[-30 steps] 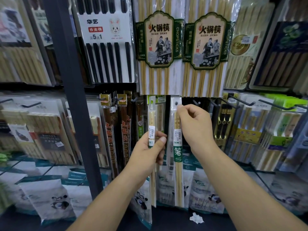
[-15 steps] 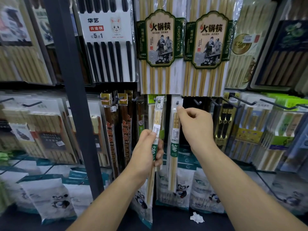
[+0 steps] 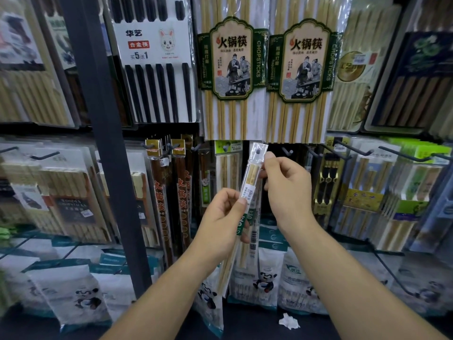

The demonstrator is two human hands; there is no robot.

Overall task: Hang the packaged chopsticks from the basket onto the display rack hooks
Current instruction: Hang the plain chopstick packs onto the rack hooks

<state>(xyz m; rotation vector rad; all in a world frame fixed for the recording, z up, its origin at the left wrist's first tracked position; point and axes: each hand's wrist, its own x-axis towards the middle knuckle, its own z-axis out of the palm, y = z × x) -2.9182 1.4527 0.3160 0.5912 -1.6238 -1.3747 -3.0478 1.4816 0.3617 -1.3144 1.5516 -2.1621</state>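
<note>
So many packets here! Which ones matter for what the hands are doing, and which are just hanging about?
In the job: slim chopstick pack, left hand, right hand.
Just hanging about: hot-pot chopstick packs, black chopstick set, panda bags, crumpled paper.

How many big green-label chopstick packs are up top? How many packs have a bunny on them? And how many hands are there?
Green-label packs: 2
Bunny pack: 1
Hands: 2, the left hand and the right hand, both holding one slim chopstick pack
Total: 5
</note>
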